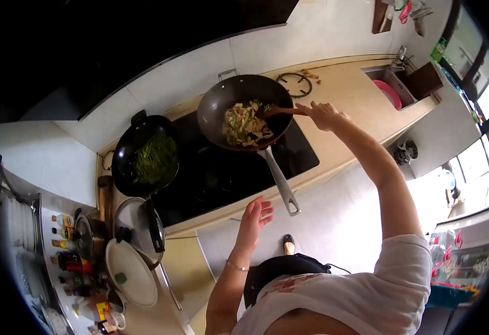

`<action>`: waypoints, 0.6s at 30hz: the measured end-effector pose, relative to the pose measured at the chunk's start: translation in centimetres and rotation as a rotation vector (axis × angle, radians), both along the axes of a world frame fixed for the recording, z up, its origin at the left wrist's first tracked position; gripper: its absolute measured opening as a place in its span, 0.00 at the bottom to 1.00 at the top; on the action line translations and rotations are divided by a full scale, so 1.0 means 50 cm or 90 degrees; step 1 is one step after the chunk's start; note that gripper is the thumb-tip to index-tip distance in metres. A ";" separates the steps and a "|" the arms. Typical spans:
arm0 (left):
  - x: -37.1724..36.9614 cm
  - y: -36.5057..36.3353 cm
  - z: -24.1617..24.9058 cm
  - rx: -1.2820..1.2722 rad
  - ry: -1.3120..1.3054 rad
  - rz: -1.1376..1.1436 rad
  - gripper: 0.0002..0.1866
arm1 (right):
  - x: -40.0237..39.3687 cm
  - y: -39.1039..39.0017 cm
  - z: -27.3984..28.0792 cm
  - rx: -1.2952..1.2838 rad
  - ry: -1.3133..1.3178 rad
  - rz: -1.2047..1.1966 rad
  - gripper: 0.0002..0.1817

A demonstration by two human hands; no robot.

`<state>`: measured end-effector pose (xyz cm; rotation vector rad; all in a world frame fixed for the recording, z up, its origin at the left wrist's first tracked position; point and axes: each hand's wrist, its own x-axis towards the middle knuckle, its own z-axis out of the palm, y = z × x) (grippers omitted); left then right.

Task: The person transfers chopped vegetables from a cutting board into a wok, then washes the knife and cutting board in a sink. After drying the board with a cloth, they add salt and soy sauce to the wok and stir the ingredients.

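My right hand is closed around the handle of a wooden spatula, whose far end dips into a dark wok. Inside the wok lies a heap of pale sliced food with green pieces. The wok's metal handle points toward my body. My left hand hovers near that handle without touching it, fingers apart and nothing in them. Left of the wok, a second black pan holds green leafy vegetables.
Both pans sit on a black cooktop. A glass lid, a white oval dish, a pot and several bottles stand at the left. A round trivet lies behind the wok. The sink with a pink basin is far right.
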<state>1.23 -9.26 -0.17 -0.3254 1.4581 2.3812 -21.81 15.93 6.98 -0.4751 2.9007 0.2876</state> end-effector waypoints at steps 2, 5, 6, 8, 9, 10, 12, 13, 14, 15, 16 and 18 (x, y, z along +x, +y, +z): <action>-0.031 0.035 -0.017 0.074 -0.051 0.012 0.23 | 0.023 -0.019 0.044 -0.015 -0.028 0.048 0.35; -0.073 0.080 -0.030 0.188 -0.080 -0.059 0.23 | 0.035 -0.007 0.093 -0.032 -0.037 0.116 0.28; -0.079 0.095 -0.031 0.221 -0.091 -0.047 0.22 | 0.040 -0.002 0.103 -0.036 -0.024 0.144 0.24; -0.088 0.116 -0.026 0.261 -0.113 -0.018 0.19 | 0.076 -0.026 0.185 -0.053 -0.076 0.138 0.18; -0.088 0.126 -0.021 0.260 -0.118 -0.020 0.19 | 0.086 -0.036 0.209 -0.066 -0.118 0.131 0.14; -0.089 0.136 -0.015 0.273 -0.120 -0.010 0.19 | 0.081 -0.038 0.188 -0.108 -0.119 0.127 0.13; -0.091 0.152 0.019 0.282 -0.146 0.047 0.18 | 0.078 -0.077 0.139 -0.105 -0.088 0.117 0.13; -0.091 0.151 0.006 0.284 -0.148 0.045 0.18 | 0.075 -0.098 0.110 -0.109 -0.057 0.109 0.13; -0.089 0.146 -0.015 0.302 -0.105 0.019 0.18 | 0.064 -0.116 0.078 -0.108 -0.059 0.106 0.13; -0.089 0.146 -0.030 0.322 -0.061 -0.004 0.17 | 0.051 -0.133 0.047 -0.174 -0.029 0.047 0.13; -0.087 0.149 0.000 0.282 -0.104 0.031 0.15 | 0.048 -0.151 0.036 -0.241 -0.001 -0.014 0.13; -0.086 0.149 -0.003 0.284 -0.104 0.032 0.15 | 0.031 -0.166 0.038 -0.259 0.016 -0.027 0.13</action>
